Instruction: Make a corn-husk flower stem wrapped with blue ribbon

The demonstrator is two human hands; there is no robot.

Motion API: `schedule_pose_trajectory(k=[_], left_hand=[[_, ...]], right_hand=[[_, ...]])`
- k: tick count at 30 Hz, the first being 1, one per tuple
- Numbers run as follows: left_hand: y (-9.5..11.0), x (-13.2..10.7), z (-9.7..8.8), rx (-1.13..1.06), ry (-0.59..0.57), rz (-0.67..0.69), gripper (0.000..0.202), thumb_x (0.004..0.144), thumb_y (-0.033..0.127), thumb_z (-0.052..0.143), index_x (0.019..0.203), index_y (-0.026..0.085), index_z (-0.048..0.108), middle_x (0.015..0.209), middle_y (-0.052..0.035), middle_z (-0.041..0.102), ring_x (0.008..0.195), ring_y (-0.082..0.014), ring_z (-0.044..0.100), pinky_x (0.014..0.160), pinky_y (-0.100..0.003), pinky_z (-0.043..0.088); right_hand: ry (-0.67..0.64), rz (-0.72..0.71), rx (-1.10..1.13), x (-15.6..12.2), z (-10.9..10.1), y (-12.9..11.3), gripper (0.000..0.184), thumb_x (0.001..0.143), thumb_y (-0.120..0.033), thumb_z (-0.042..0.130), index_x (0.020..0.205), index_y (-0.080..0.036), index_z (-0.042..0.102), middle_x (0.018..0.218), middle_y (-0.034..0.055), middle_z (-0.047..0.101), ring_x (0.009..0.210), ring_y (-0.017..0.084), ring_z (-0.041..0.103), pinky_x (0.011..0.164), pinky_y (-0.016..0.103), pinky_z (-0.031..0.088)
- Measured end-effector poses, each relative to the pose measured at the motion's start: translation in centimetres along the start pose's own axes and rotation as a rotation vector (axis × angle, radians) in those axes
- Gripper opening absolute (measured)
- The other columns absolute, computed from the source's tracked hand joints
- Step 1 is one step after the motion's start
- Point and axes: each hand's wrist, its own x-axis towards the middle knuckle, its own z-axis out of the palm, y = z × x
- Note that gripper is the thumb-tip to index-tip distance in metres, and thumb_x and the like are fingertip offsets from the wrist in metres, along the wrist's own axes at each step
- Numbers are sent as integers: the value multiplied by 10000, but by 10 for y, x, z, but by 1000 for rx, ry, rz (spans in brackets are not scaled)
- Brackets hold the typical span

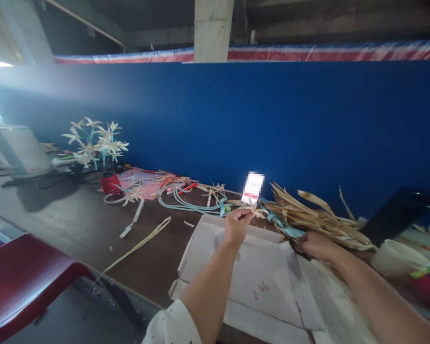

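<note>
My left hand is raised over a shallow white cardboard box, its fingers pinched on a small straw-coloured husk flower. My right hand rests on the box's right side, closed around a dark tool, probably scissors; its fingers are partly hidden. Just beyond the right hand lies a pile of dried husk leaves with a teal strip running through it.
A dark wooden table runs along a blue wall. At far left stand a vase of husk flowers and a red cup. Teal cords, loose strips, a white bowl and a red chair are around.
</note>
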Motion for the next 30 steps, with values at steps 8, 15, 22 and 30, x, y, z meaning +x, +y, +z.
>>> schedule_pose_trajectory(k=[8,15,22,30], left_hand=[[-2,2,0,-83,19,-99,226,605,311,724,746,135,708,622,-13,622,559,-98,524,572,-241,443],[4,2,-2,-82,14,-135,235,578,300,733,737,129,706,566,6,595,518,-80,506,555,-222,422],[5,8,-8,-199,76,-186,254,542,281,756,731,118,706,589,-4,610,560,-91,544,576,-226,449],[1,13,-10,-262,45,-172,312,526,310,788,749,104,719,661,-44,649,611,-110,580,633,-257,482]], right_hand=[[-156,152,972,-61,-9,23,157,628,-276,736,744,-212,651,647,6,576,457,52,382,365,146,268],[-252,1,1405,-90,17,-11,409,599,-338,796,965,-227,652,802,36,607,425,10,296,333,118,292],[-273,11,1411,-70,56,-57,338,732,-398,703,1028,-250,631,713,-21,546,433,5,276,386,116,305],[-322,-87,1340,-66,80,-54,346,773,-440,640,1062,-250,625,743,-12,527,463,32,270,413,150,306]])
